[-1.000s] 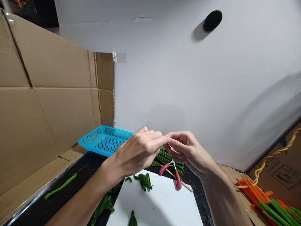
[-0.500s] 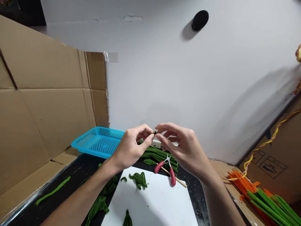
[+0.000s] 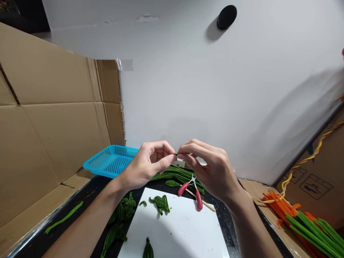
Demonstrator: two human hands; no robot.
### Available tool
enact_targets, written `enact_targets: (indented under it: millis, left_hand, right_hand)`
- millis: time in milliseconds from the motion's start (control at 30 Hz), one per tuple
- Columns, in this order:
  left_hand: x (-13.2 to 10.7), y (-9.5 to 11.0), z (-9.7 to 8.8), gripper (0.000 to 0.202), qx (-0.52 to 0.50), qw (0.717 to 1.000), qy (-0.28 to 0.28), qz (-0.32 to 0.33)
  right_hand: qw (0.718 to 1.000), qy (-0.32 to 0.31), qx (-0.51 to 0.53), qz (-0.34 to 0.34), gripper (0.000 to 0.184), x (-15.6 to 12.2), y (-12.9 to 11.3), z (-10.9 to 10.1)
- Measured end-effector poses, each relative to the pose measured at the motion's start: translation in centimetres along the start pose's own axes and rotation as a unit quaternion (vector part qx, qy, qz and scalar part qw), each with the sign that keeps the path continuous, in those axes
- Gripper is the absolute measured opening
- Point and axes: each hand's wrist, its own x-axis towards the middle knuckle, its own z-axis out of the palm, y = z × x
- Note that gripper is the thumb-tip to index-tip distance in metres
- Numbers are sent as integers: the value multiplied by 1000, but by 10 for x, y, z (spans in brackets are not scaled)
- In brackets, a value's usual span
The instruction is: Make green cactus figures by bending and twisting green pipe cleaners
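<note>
My left hand and my right hand meet fingertip to fingertip above the far edge of a white board. Both pinch a short piece of dark green pipe cleaner, mostly covered by the fingers. On the board below lie a cluster of bent green pipe-cleaner loops, a small curved green bit and a leaf-like green shape. Red-handled pliers and a thin wooden stick rest at the board's far right, beneath my right hand.
A blue perforated basket stands back left by a cardboard wall. Green pipe-cleaner stems lie behind the board, and more leaf shapes to its left. Orange and green strips lie at the right.
My fingertips have closed in more tightly on the green piece, so less of it shows. My right hand's fingers have straightened a little, and the view has shifted slightly.
</note>
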Motion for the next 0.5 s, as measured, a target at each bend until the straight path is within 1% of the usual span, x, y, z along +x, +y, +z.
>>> enact_targets:
  millis: [67,133,167,200,233,267,333,367,400,433,467,500]
  left_hand:
    - [-2,2,1,15,44,999,-1,22]
    - [-4,3,2,13,124,991,16,50]
    - [-5,4,4,12,174,982,29,73]
    - [-6,3,5,12,228,967,43,107]
    - [-7,3,6,14,288,944,53,153]
    - [-7,2,6,16,351,912,58,205]
    - [-7,0,5,21,473,824,50,307]
    - [-7,-1,4,22,522,778,43,347]
    - [-6,-2,2,23,558,738,37,376]
    - [-6,-3,0,22,582,711,33,394]
    - [-5,-3,-2,20,595,694,29,404]
    - [-5,-2,-4,20,601,688,25,406]
  right_hand:
    - [1000,-3,-1,-8,21,-1,0,2]
    - [1000,6,2,-6,23,0,-1,4]
    - [1000,20,7,-2,23,0,-2,6]
    - [999,38,16,4,22,1,-3,7]
    - [998,56,31,12,21,1,-4,9]
    - [996,72,51,26,21,2,-5,11]
    - [988,86,111,70,20,3,-6,15]
    - [980,84,148,102,19,3,-6,17]
    - [969,77,187,139,19,3,-6,19]
    - [956,66,226,176,20,3,-6,20]
    - [939,52,265,211,22,3,-5,21]
    - [921,37,302,244,26,4,-4,21]
